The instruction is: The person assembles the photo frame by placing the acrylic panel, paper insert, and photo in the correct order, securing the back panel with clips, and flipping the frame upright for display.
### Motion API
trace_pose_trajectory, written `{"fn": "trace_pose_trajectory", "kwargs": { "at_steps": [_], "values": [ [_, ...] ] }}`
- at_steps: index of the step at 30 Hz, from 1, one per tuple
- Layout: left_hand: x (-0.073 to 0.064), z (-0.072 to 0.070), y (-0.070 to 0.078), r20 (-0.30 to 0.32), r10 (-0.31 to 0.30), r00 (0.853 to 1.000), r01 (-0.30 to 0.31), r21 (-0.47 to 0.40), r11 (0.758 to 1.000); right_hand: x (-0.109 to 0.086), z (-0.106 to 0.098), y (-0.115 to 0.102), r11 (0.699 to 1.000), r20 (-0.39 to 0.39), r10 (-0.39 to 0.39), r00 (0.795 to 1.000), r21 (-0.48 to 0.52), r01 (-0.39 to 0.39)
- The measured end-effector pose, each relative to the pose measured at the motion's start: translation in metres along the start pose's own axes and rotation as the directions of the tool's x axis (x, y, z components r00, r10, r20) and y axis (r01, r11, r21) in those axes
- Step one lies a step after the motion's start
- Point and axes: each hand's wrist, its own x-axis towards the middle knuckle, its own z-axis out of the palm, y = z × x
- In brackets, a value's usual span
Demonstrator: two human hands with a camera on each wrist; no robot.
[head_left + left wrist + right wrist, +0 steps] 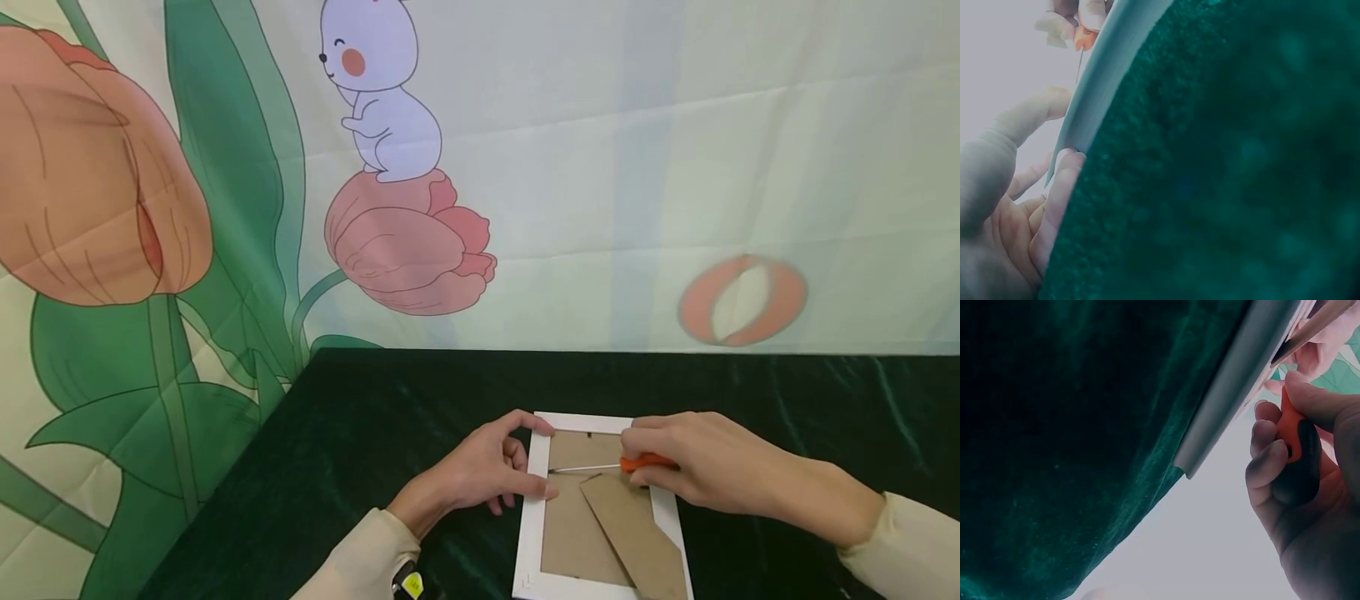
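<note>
A white picture frame [530,533] lies face down on the dark green cloth, its brown backing board [566,533] upward. A brown stand leg [637,529] slants across the lower right of the board. My left hand [487,464] grips the frame's left edge; in the left wrist view some fingertips [1067,164] lie against its side. In my right hand [723,462] is a screwdriver [1297,450] with an orange and black handle. Its thin metal shaft [588,469] points left across the board, the tip right at the inner edge of the left border, between my left thumb and forefinger.
Dark green velvety cloth [375,442] covers the table around the frame. Behind the table's far edge hangs a printed backdrop [562,167] with tulips and a white cartoon animal. A dark watch [408,581] sits at my left sleeve.
</note>
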Motion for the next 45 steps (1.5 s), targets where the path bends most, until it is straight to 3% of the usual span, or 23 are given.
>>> {"fn": "trace_pose_trajectory", "kwargs": {
  "at_steps": [24, 29, 34, 41, 43, 45],
  "values": [
    [-0.001, 0.001, -0.001, 0.008, 0.004, 1.0, -0.004, 0.002, 1.0, 0.001, 0.001, -0.002, 0.999, 0.083, -0.021, 0.996, 0.034, 0.018],
    [-0.001, 0.0, 0.001, 0.013, 0.003, 1.0, -0.003, 0.007, 1.0, 0.004, -0.003, -0.005, 1.0, 0.112, -0.024, 0.993, -0.004, 0.024],
    [0.0, -0.001, 0.002, 0.011, 0.004, 1.0, -0.004, 0.011, 1.0, 0.009, -0.004, -0.01, 0.994, 0.154, -0.016, 0.988, -0.107, 0.033],
    [0.001, -0.001, 0.002, 0.004, 0.008, 1.0, -0.008, 0.012, 1.0, 0.01, 0.001, -0.018, 0.938, 0.195, -0.036, 0.98, -0.332, 0.101],
    [0.001, 0.0, 0.003, 0.007, 0.007, 1.0, -0.007, 0.004, 1.0, 0.007, 0.003, -0.018, 0.933, 0.184, -0.034, 0.982, -0.346, 0.097],
    [0.0, 0.001, 0.003, 0.01, 0.007, 1.0, -0.007, -0.004, 1.0, 0.003, 0.004, -0.016, 0.95, 0.146, -0.03, 0.989, -0.304, 0.074]
  ]
}}
